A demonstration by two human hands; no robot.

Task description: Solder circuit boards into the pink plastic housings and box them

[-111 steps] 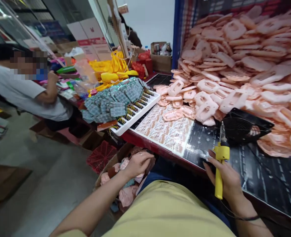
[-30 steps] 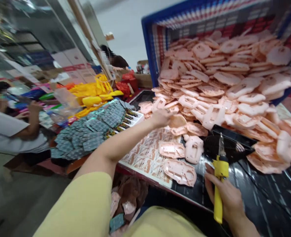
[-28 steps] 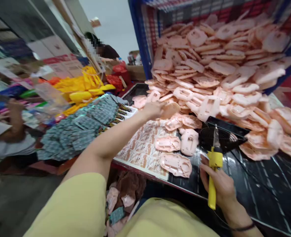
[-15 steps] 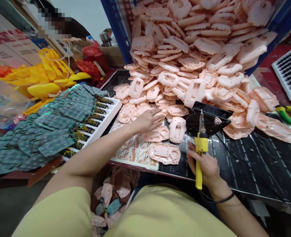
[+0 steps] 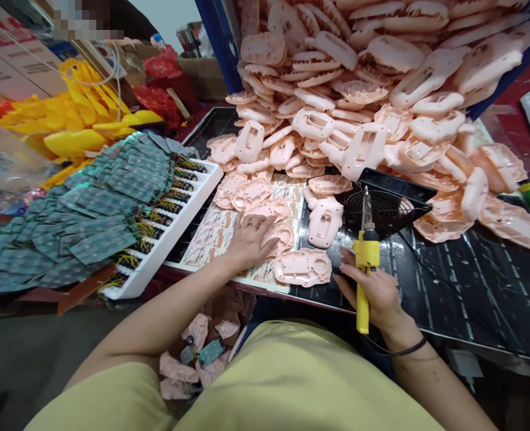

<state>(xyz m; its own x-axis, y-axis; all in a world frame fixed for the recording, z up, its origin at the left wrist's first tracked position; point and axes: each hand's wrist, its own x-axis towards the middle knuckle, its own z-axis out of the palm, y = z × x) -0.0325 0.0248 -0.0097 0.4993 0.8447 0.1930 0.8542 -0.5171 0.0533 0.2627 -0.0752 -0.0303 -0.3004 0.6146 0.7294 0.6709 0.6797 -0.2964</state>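
left hand [image 5: 251, 238] lies palm down, fingers spread loosely over a pink shell [image 5: 279, 234] on the printed sheet [image 5: 211, 234], close to the table's near edge [image 5: 318, 302]; not clearly gripping it. right hand [image 5: 375, 292] is wrapped around the yellow soldering iron [image 5: 363, 269], tip up, right in front of the black fan [image 5: 384, 206]. another pink shell [image 5: 303, 267] lies flat between both hands. pile of pink shells [image 5: 359, 90] spills from the blue crate (crowds the back). bare black mat [image 5: 462, 281] on the right gives open room. white tray [image 5: 175, 224] with green circuit boards [image 5: 94, 203] borders the left side.
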